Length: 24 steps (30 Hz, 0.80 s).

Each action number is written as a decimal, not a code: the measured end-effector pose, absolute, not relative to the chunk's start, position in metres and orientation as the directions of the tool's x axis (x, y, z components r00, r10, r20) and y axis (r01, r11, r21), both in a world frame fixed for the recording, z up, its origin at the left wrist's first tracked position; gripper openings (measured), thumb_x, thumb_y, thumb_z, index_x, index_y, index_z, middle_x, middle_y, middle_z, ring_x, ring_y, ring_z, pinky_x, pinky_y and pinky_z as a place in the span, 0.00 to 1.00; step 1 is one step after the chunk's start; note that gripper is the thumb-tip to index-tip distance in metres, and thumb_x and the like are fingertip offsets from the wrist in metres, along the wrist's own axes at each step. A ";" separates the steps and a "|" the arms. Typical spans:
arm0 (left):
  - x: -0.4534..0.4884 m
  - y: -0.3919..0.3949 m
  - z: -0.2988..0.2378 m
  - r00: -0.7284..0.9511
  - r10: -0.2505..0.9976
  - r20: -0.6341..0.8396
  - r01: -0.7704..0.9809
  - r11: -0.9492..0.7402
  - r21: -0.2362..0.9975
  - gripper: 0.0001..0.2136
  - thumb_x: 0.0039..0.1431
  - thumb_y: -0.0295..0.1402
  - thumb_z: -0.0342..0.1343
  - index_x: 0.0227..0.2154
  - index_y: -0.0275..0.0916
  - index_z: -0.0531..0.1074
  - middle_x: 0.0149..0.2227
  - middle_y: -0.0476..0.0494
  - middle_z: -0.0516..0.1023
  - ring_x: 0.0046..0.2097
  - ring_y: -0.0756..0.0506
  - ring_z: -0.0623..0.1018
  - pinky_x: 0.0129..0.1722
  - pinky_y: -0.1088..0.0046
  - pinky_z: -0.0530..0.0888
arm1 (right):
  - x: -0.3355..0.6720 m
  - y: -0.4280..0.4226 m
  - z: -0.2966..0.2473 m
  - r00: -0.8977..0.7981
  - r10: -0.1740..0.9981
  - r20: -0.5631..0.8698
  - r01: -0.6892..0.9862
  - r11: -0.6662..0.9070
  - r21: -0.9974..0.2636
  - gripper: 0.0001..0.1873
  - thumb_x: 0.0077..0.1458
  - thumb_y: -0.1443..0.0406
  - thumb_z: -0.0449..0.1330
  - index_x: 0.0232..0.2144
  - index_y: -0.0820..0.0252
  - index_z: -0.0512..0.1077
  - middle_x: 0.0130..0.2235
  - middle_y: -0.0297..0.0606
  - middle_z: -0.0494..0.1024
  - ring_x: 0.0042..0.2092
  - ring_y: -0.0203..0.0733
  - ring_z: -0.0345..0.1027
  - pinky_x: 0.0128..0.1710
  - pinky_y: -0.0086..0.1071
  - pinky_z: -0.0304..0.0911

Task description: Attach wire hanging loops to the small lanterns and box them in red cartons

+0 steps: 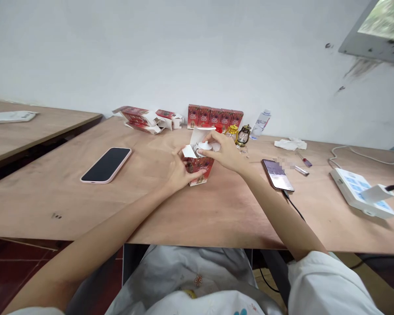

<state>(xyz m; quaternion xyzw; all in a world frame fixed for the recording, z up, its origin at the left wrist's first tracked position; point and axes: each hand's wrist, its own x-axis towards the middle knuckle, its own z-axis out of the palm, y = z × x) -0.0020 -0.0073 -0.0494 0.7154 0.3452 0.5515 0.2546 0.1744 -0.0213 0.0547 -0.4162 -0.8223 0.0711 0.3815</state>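
A small red carton (199,168) with its white flaps open stands on the wooden table (216,218) in the middle. My left hand (180,171) wraps round its left side and holds it. My right hand (223,152) is closed on a small white object (203,147) at the carton's open top. Whether the white object is inside the carton or just above it I cannot tell.
A row of red cartons (215,116) stands by the wall, with opened cartons (149,118) to its left. Two small lanterns (238,133), a water bottle (260,124), two phones (106,164) (277,175), a screwdriver (304,159), tissue (290,143) and a power strip (361,191) lie around.
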 end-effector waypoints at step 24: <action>-0.007 -0.021 -0.030 0.463 0.588 0.663 0.226 -0.802 0.553 0.25 0.50 0.40 0.63 0.51 0.42 0.64 0.46 0.41 0.72 0.44 0.43 0.76 0.37 0.68 0.76 | 0.169 -0.029 0.033 -0.319 0.784 0.533 0.150 0.597 -0.788 0.44 0.47 0.41 0.62 0.62 0.42 0.55 0.63 0.41 0.63 0.56 0.49 0.67 0.51 0.47 0.70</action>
